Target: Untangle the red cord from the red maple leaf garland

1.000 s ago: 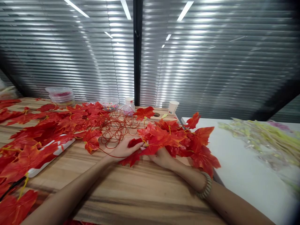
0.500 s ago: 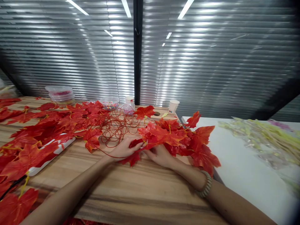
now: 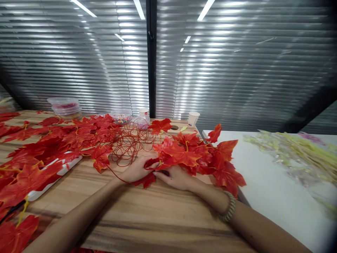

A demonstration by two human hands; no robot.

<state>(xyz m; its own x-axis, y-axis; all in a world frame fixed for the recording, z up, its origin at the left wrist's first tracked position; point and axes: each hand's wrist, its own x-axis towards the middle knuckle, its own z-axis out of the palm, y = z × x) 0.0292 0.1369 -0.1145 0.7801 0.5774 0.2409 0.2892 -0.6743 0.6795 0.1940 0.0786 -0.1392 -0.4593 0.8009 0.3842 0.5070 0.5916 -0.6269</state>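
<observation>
At the middle of the wooden table, my left hand [image 3: 137,169] is closed, its thumb and finger pinching a red artificial maple leaf [image 3: 146,181]. A red cord [image 3: 116,175] runs past this wrist from a loose tangle of cord [image 3: 131,142] behind it. Close by on the right is my right hand [image 3: 177,178], thumb pointing left and fingers curled beneath a bunch of red maple leaves [image 3: 181,154]. Leaves cover those fingertips, so what they grip is hidden. The bunch spreads rightward over the table's edge.
More red leaves [image 3: 79,135] cover the table's left, some on a white power strip [image 3: 55,179]. Stacked plastic tubs [image 3: 65,108], a bead container [image 3: 121,117] and two paper cups [image 3: 193,118] stand at the back. A white table [image 3: 263,189] adjoins on the right, bearing yellow strips [image 3: 302,151].
The right thumb has shifted left and lies straighter below the leaf. The cord by my left wrist hangs lower. The whole view has shifted slightly.
</observation>
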